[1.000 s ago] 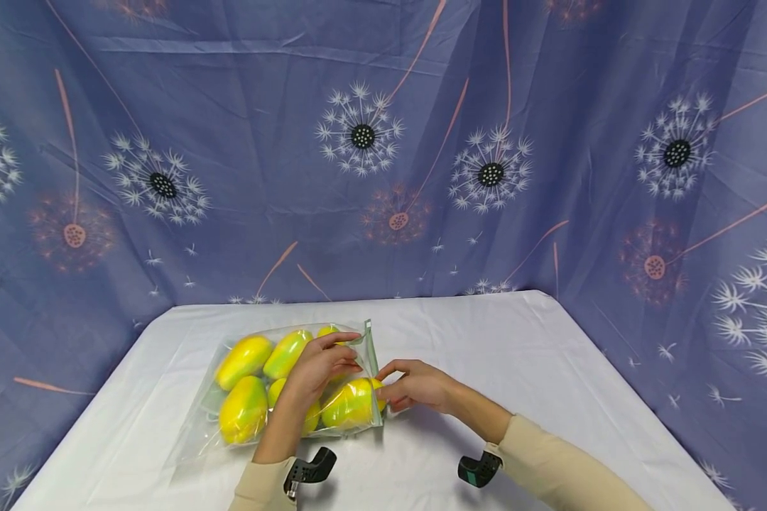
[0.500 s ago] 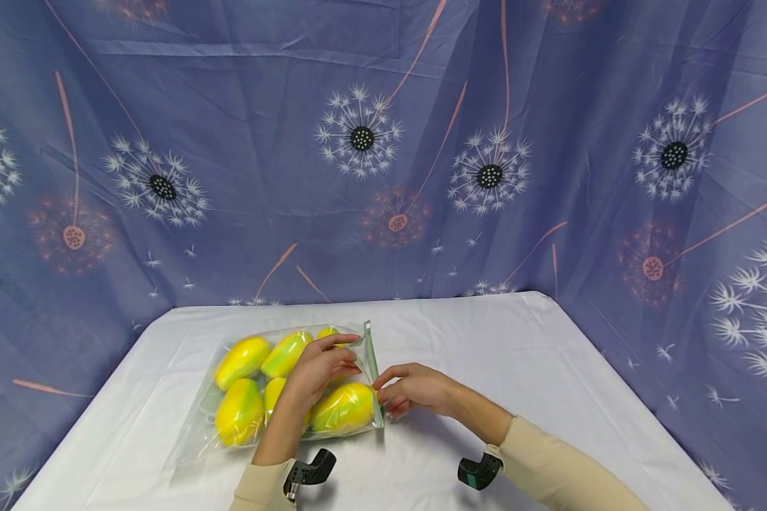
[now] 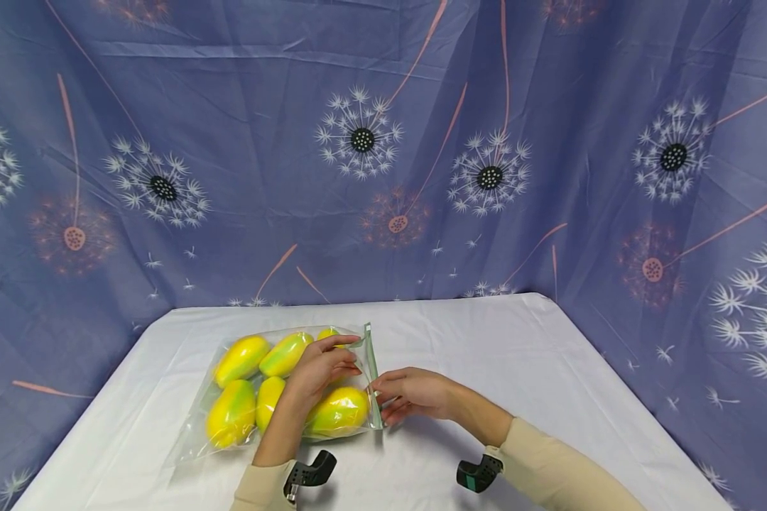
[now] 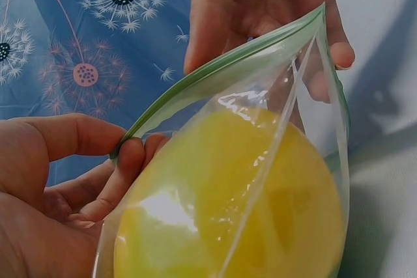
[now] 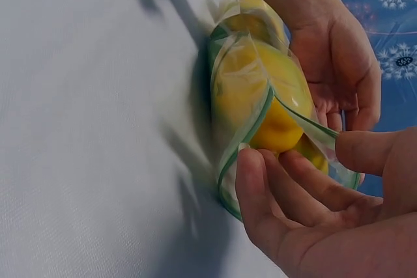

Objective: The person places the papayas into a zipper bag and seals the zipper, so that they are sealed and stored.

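A clear zip bag (image 3: 194, 438) with a green zip edge (image 4: 218, 62) lies on its side, holding several yellow-green mangoes (image 3: 241, 358). My left hand (image 3: 322, 369) reaches across the bag, and its thumb and a finger pinch the green edge in the left wrist view. At the mouth, my right hand (image 3: 415, 392) has its fingers just inside the opening, extended toward the nearest mango (image 5: 277, 128). That mango (image 4: 228, 193) fills much of the left wrist view behind the clear plastic. Part of the fruit is hidden under my left forearm.
A white cloth (image 3: 486, 355) covers the table. Behind and at the sides hangs a blue curtain (image 3: 262, 177) with a dandelion print. Black devices are strapped to both wrists.
The mango at the mouth has slid left, deeper into the bag, and the front-left mango has shifted left too. My right fingers followed, then dropped slightly. My left hand has stayed put.
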The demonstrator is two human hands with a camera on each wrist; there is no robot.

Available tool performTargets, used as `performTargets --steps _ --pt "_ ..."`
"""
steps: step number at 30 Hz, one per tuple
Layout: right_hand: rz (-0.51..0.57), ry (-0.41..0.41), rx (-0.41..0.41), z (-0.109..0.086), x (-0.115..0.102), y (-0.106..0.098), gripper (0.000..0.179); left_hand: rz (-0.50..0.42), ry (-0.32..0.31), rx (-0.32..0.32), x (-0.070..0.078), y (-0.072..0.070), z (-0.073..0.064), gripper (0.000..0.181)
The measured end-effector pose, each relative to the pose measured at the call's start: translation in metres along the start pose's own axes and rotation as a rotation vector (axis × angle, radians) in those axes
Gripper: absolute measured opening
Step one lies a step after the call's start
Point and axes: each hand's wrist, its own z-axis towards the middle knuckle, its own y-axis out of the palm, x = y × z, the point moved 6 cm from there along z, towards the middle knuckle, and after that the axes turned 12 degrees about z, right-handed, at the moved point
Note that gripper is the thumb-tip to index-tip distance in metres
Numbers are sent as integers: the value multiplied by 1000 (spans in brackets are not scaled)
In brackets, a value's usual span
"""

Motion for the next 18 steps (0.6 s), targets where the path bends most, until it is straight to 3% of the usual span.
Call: performTargets --steps 11,18 --pt "7 11 -44 0 1 6 49 -12 10 -21 1 3 -2 43" --pt "-6 11 -82 0 -1 9 45 -7 13 -11 2 2 -2 41"
